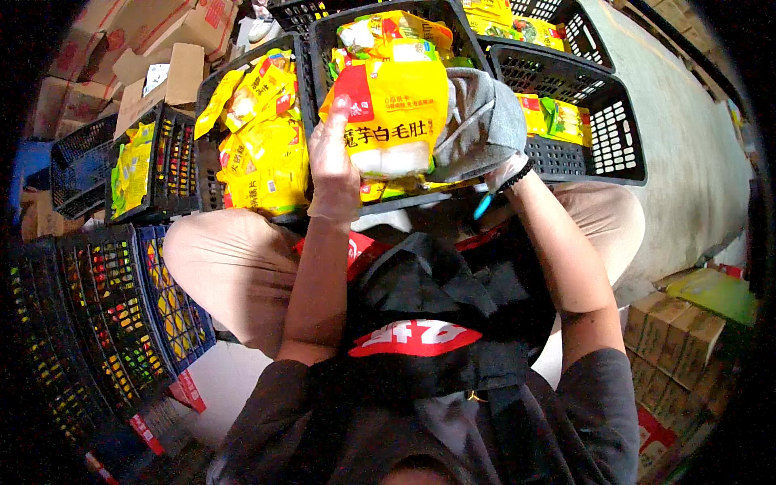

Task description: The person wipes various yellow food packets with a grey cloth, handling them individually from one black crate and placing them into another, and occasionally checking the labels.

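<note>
My left hand (334, 163), in a thin clear glove, grips the left side of a yellow plastic food packet (394, 118) with a red corner and printed writing. My right hand (506, 170), also gloved and with a black band at the wrist, holds a grey cloth (482, 124) against the packet's right side. Its fingers are largely hidden by the cloth. Both are above a black plastic crate (470, 36) that contains more yellow packets. A bright blue item (482, 206) hangs just below my right wrist.
To the left stands a black crate (206, 176) heaped with yellow packets. Another black crate (618, 167) on the right holds a few packets. Stacked crates (109, 303) are at the lower left, cardboard boxes (182, 30) at the upper left, more cartons (673, 327) at the lower right.
</note>
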